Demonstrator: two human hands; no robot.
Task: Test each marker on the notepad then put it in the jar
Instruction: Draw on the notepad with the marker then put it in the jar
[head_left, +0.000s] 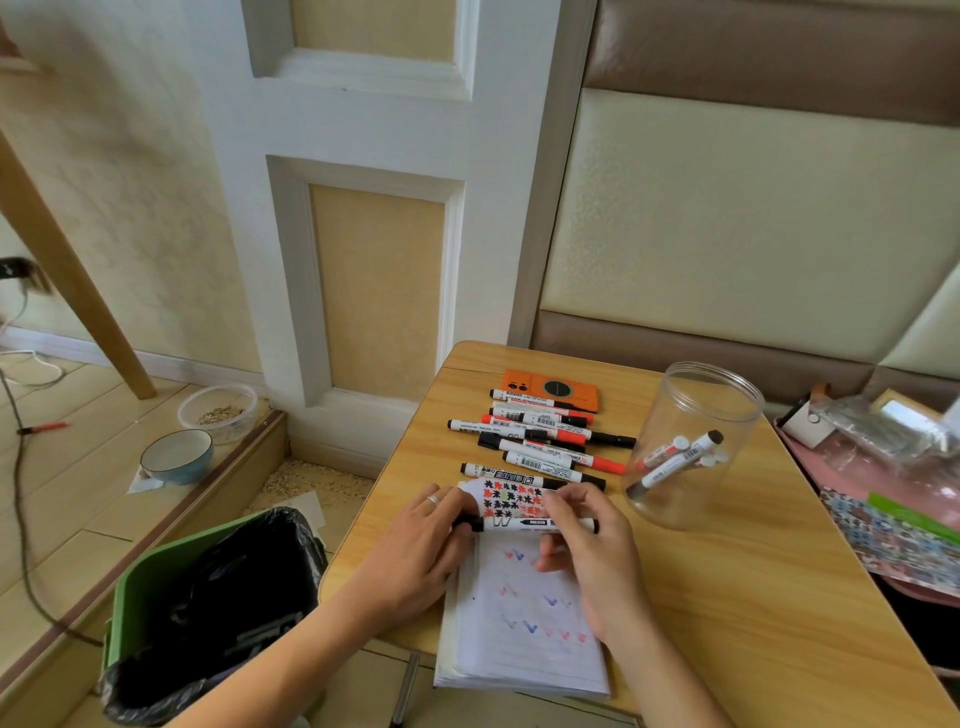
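Both hands hold one marker (524, 524) level above the top edge of the notepad (519, 623). The left hand (421, 540) has its fingers closed around the marker's black cap end; the right hand (587, 545) has its grip closed on the white barrel, thumb below and fingers over the top. Whether the cap is seated or partly off cannot be told.

The notepad lies at the near edge of the wooden desk (701, 597), open to a lined page bearing red and blue check marks in rows. Its folded-back cover (511, 499) shows a red-and-black pattern just behind the held marker.

Beyond the notepad, a row of untested markers (540, 441) lies on the desk — white barrels with black or red caps, roughly parallel. An orange device (550, 389) lies behind the row.

The clear plastic jar (691, 447) stands to the right of the row, well apart from the hands — several markers (675, 457) lean inside it.

A green bin with a black liner (208, 597) stands on the floor to the left of the desk.
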